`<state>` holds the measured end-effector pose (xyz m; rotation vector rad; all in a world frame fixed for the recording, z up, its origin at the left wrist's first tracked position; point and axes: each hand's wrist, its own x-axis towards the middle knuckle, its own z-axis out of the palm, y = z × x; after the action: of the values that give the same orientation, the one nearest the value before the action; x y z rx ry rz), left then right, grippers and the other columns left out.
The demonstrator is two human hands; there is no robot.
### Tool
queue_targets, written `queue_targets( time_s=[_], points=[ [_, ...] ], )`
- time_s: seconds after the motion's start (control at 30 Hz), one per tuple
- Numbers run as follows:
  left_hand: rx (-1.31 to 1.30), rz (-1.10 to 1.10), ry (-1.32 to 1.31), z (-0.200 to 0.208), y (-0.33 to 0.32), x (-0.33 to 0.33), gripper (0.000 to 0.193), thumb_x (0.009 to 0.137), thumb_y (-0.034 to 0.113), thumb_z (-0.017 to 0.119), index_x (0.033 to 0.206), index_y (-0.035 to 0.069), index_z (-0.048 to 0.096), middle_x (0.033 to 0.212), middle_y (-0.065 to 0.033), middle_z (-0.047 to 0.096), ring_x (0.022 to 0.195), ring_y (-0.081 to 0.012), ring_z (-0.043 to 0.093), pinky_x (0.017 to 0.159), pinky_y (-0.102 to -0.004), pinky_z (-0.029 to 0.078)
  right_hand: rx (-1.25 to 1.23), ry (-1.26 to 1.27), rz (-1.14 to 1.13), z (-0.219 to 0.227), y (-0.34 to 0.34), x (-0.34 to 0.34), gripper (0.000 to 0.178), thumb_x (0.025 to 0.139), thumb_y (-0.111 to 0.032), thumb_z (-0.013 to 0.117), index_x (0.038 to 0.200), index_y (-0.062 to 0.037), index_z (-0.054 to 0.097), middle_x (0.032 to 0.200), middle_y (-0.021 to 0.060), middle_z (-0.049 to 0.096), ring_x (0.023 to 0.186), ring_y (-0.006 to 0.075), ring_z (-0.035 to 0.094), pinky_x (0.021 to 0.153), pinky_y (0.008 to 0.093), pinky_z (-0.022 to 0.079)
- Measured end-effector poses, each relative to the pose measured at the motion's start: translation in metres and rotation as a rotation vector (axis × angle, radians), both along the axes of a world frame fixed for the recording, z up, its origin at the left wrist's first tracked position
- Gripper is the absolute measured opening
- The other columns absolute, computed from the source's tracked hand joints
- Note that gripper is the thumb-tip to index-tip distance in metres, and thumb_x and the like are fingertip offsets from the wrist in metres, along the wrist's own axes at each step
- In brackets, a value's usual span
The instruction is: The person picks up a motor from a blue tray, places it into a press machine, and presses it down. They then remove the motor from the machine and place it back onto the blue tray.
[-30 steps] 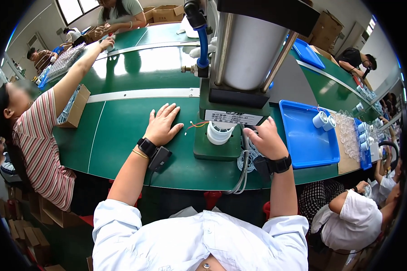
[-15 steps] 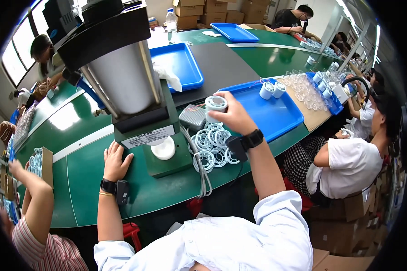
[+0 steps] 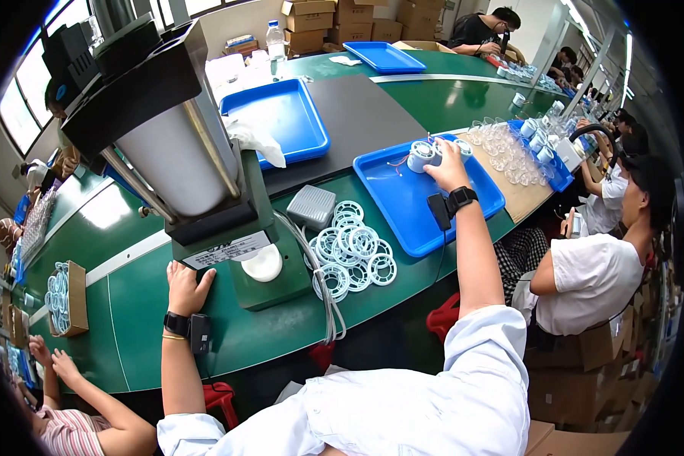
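My right hand (image 3: pixel 450 169) reaches over the blue tray (image 3: pixel 410 228), its fingers closed on a light-blue cylindrical housing (image 3: pixel 419 157) in the tray's far part. Thin reddish wires show beside the housing. Another such housing (image 3: pixel 463 150) stands just right of my fingers, and the hand partly hides the group. My left hand (image 3: pixel 188 287) rests on the green table, fingers extended and thumb apart, holding nothing. Beside it stands a bench press (image 3: pixel 197 152) with a round white pad (image 3: pixel 262 264) on its green base. Several light-blue rings (image 3: pixel 355 247) lie loosely piled right of the press.
A grey pedal-like box (image 3: pixel 311 207) and grey cables (image 3: pixel 323 292) lie by the rings. Another blue tray (image 3: pixel 311 144) with a white cloth (image 3: pixel 257 143) sits behind the press. Clear domes (image 3: pixel 501 148) cover brown board at right. A seated co-worker (image 3: pixel 593 281) is close on the right.
My right hand has moved right from above the rings to the blue tray, bringing the housing there. The left hand stays on the table. The view has shifted slightly.
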<state>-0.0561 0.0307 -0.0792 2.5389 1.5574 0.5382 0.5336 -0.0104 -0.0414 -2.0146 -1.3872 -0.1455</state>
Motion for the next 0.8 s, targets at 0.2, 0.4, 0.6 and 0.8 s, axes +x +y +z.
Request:
queue_targets(
  time_s=[0.2, 0.4, 0.6, 0.8],
  points=[
    [-0.007, -0.031, -0.017, 0.009, -0.002, 0.006, 0.036, 0.083, 0.031, 0.062, 0.110, 0.008, 0.063, 0.120, -0.0137, 0.057, 0.117, -0.0336, 0.044, 0.104, -0.0482, 0.023, 0.069, 0.133, -0.181, -0.022, -0.014, 0.057, 0.084, 0.063, -0.018, 0.081, 0.132, -0.0041, 0.036, 0.131, 0.0223, 0.042, 0.125, 0.0335, 0.040, 0.104, 0.0379, 0.035],
    [0.110, -0.041, 0.050, 0.000, -0.003, -0.008, 0.046, 0.083, 0.034, 0.060, 0.117, 0.003, 0.058, 0.115, -0.0204, 0.059, 0.109, -0.0381, 0.051, 0.096, -0.0441, 0.033, 0.069, 0.789, 0.075, -0.002, 0.004, 0.035, 0.080, 0.064, -0.009, 0.080, 0.130, -0.0022, 0.035, 0.122, 0.0171, 0.051, 0.115, 0.0264, 0.051, 0.097, 0.0343, 0.042],
    [0.097, -0.080, 0.006, 0.000, 0.000, 0.000, 0.045, 0.084, 0.034, 0.060, 0.115, 0.003, 0.059, 0.113, -0.0203, 0.060, 0.107, -0.0392, 0.052, 0.094, -0.0450, 0.036, 0.056, 0.632, 0.114, 0.002, -0.014, 0.046, 0.087, 0.072, -0.022, 0.078, 0.139, -0.0128, 0.024, 0.125, 0.0110, 0.049, 0.099, 0.0209, 0.057, 0.065, 0.0336, 0.051],
    [-0.013, -0.048, -0.020, 0.005, -0.001, 0.007, 0.041, 0.082, 0.032, 0.061, 0.114, 0.005, 0.061, 0.117, -0.0173, 0.059, 0.113, -0.0368, 0.048, 0.097, -0.0451, 0.032, 0.162, 0.806, 0.048, 0.025, -0.032, 0.005, 0.074, 0.085, -0.026, 0.065, 0.142, -0.0071, 0.023, 0.128, 0.0102, 0.049, 0.104, 0.0180, 0.056, 0.069, 0.0268, 0.049]
  ],
)
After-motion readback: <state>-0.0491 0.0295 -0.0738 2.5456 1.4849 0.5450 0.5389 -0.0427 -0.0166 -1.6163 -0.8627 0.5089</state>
